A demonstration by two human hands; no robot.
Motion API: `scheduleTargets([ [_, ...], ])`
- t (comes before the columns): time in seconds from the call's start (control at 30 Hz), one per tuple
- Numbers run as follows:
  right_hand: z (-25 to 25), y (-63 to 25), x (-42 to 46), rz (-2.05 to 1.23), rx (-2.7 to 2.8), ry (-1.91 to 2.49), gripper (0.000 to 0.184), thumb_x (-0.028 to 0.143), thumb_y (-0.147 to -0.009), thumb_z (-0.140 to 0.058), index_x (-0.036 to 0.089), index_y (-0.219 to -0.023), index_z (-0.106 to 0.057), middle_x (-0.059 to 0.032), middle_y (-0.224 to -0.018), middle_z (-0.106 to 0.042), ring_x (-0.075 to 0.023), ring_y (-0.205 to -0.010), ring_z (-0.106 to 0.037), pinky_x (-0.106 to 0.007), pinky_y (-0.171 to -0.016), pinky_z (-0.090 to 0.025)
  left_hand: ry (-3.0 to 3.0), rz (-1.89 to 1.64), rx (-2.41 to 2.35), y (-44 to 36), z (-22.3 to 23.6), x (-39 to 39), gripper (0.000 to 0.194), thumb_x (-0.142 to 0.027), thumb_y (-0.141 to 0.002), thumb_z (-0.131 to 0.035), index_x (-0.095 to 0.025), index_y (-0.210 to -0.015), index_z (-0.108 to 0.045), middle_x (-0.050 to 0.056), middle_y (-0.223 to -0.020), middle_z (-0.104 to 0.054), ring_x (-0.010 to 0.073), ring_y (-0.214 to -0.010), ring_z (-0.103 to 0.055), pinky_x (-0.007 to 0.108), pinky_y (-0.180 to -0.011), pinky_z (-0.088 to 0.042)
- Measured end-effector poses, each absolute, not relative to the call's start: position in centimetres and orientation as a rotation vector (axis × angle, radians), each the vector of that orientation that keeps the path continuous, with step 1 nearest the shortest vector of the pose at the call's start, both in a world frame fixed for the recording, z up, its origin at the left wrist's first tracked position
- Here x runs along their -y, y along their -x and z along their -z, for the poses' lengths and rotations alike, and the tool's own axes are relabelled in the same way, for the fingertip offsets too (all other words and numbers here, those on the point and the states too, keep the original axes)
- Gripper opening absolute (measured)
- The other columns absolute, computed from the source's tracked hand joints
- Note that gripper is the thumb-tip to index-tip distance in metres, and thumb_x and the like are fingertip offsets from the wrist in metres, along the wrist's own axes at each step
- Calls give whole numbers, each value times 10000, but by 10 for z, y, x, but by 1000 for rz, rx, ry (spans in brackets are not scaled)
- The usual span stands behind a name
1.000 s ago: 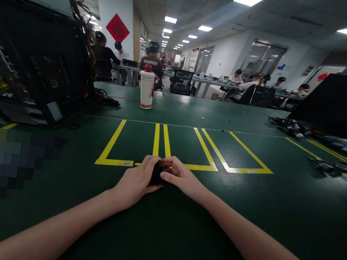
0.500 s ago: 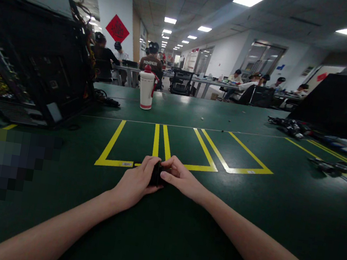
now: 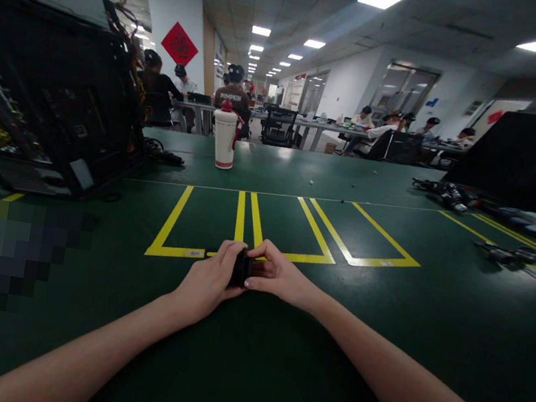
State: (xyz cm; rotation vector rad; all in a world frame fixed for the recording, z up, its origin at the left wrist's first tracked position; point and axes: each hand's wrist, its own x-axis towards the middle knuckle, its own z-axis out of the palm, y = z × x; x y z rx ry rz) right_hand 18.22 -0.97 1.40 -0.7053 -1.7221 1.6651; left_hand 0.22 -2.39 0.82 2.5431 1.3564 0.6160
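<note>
Between my two hands is a small black object, boxy in outline and partly covered by fingers, so its kind does not show. My left hand wraps around its left side, fingers over the top and thumb below. On the other side my right hand grips its right edge, forefinger at the top and thumb lower down. Both hands are low over the green table, just in front of yellow tape lines. A thin dark piece sticks out left of my left fingers.
A white cup with a red lid stands farther back. To the left is a large black computer case with cables. At the right lie dark cables and a black panel. Several people sit at desks behind.
My right thumb has shifted down along the black object's edge, and the right fingers are spread wider over it. The left hand keeps its hold.
</note>
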Motion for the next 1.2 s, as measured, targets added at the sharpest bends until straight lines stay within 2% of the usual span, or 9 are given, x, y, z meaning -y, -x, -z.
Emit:
scheduleTargets([
  [0.07, -13, -181, 10, -1642, 1717, 715, 373, 173, -661, -652, 205, -937, -404, -7, -979, -472, -139, -944, -515, -354, -841, -436, -2554, -618, -1360, -2, -7, 23, 565, -241, -720, -559, -217, -1164, -210, 74, -1164, -387, 218, -906, -551, 337, -674, -499],
  [0.27, -14, -179, 10, -1455, 1775, 859, 193, 292, -774, -524, 203, -933, -460, -13, -957, -486, -139, -890, -517, -337, -791, -444, -2529, -629, -1349, -3, -7, 23, 538, -318, -744, -538, -234, -1165, -214, 67, -1171, -386, 218, -930, -546, 344, -675, -504],
  [0.4, -15, -180, 9, -1479, 1756, 901, 257, 271, -759, -548, 201, -987, -452, -24, -1017, -482, -150, -935, -507, -357, -839, -428, -2531, -638, -1347, -3, -7, 23, 534, -319, -743, -545, -231, -1161, -224, 62, -1162, -390, 209, -905, -552, 331, -659, -506],
  [0.6, -16, -183, 8, -1685, 1684, 761, 312, 191, -698, -617, 197, -943, -423, -8, -957, -499, -150, -927, -531, -346, -796, -458, -2549, -625, -1355, -3, -6, 23, 532, -303, -746, -541, -222, -1161, -218, 67, -1157, -388, 209, -877, -555, 325, -639, -502],
  [0.77, -14, -183, 9, -1678, 1687, 710, 381, 171, -648, -661, 203, -934, -411, -8, -974, -483, -150, -955, -516, -357, -830, -440, -2560, -621, -1372, -3, -7, 24, 548, -266, -732, -554, -218, -1158, -213, 66, -1156, -386, 203, -878, -549, 318, -648, -496],
  [0.97, -13, -181, 9, -1494, 1748, 874, 221, 296, -747, -561, 200, -917, -458, -15, -967, -481, -152, -912, -519, -361, -806, -447, -2532, -625, -1351, -3, -7, 23, 552, -302, -739, -552, -226, -1169, -214, 62, -1161, -386, 205, -904, -547, 318, -663, -498],
  [1.07, -12, -181, 8, -1434, 1766, 904, 242, 290, -749, -561, 200, -950, -460, -18, -979, -484, -152, -926, -512, -368, -840, -426, -2536, -629, -1360, -4, -5, 22, 544, -311, -738, -551, -228, -1163, -222, 62, -1155, -389, 212, -891, -551, 330, -650, -502],
  [1.2, -13, -181, 8, -1513, 1754, 901, 270, 276, -743, -567, 195, -972, -446, -27, -999, -480, -160, -939, -515, -384, -843, -429, -2547, -635, -1356, -3, -4, 23, 549, -305, -740, -552, -221, -1165, -215, 68, -1153, -389, 219, -891, -551, 335, -646, -503],
])
